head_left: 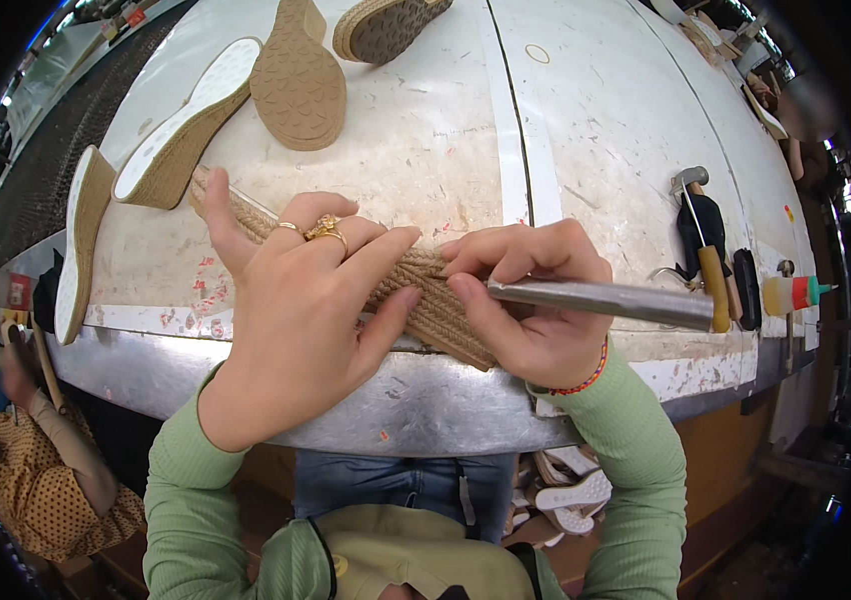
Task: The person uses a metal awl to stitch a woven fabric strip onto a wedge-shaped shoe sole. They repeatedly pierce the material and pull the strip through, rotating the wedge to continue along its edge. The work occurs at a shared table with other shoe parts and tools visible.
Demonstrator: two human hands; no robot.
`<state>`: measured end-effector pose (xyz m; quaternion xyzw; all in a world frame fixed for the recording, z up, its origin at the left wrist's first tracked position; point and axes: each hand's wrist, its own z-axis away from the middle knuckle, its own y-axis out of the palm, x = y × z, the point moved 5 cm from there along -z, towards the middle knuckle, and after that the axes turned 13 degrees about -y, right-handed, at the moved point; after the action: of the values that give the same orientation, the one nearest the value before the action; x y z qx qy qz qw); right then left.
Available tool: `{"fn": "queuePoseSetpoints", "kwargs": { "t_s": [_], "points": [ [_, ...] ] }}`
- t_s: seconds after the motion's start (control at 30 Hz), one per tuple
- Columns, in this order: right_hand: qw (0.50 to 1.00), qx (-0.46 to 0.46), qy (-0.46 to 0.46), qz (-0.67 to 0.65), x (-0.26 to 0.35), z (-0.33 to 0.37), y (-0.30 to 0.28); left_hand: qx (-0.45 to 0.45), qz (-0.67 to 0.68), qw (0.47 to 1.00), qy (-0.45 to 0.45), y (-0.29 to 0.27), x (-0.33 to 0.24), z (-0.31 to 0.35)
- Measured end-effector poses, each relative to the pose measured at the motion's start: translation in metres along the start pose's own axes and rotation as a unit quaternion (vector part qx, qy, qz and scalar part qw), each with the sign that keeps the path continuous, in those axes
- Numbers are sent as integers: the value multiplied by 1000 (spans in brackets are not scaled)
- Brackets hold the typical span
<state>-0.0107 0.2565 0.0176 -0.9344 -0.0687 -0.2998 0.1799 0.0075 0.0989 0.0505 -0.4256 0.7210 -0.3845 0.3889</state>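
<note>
While hands (296,300) (546,338) touch it, the braided sole (454,328) slants lengthwise down rightward.

Dressed in light-green, finely ribbed fabric sleeves (188,520), reaching to the wrists. Over that, a pale olive-yellow sleeveless cloth garment (406,545), edged in black, with a round yellow spot (341,566). Below, blue denim trousers (366,485), crossed by a narrow dark strap (466,492). On left hand (291,305), an ornate gold-coloured ring (327,228) and a slim gold-coloured band (291,228). At right wrist, a red multicoloured braided bracelet (588,380).
</note>
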Motion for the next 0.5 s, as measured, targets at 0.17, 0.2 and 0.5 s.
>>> {"fn": "queuePoseSetpoints", "kwargs": {
  "t_s": [0.17,0.2,0.5],
  "points": [
    [999,15,-29,42,2,1,0,16,10,1000,3,1,1,-4],
    [999,3,-24,37,1,1,-1,13,9,1000,3,0,2,-3],
    [994,-89,25,-64,-6,4,-1,9,10,1000,1,1,1,-4]
  ]
}}
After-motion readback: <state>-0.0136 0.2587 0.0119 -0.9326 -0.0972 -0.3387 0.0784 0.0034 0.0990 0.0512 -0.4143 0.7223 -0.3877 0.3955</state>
